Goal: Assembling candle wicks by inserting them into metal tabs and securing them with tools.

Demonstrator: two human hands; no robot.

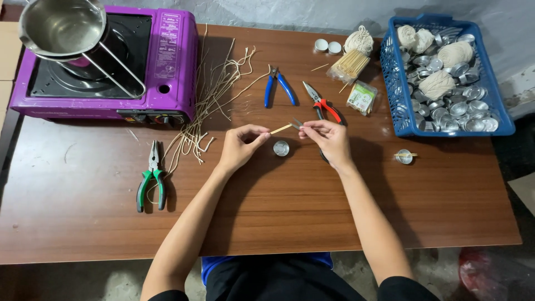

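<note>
Setting: wooden bench [267, 217] under a grey wall, seen from above; dark floor along the lower edge.
Left hand [239, 146]: centre of the frame, grip closed, thumb and forefinger pinching the left end of a thin wooden stick [281, 129].
Right hand [329, 139]: just right of centre, grip closed on the stick's right end; a small dark metal piece shows at its fingertips, too small to make out.
Stick position: held level between the two hands, above the bench, just over a small round metal cup [281, 147] that sits below and between them.
Handling: the stick looks light and stiff but easy to snap; best taken near its ends with fingertips only. The cup looks thin, light and easily dented.
Upper left: purple portable stove [173, 61] carrying a steel pot [61, 25].
Left: green-handled pliers [151, 178], with loose pale wicks [212, 95] trailing up from them.
Upper centre: blue-handled cutters [278, 86], red-handled pliers [323, 103], a bundle of sticks [350, 65].
Upper right: blue basket [393, 89] of metal cups and string balls.
Right: another cup [404, 156] with a stick across it.
</note>
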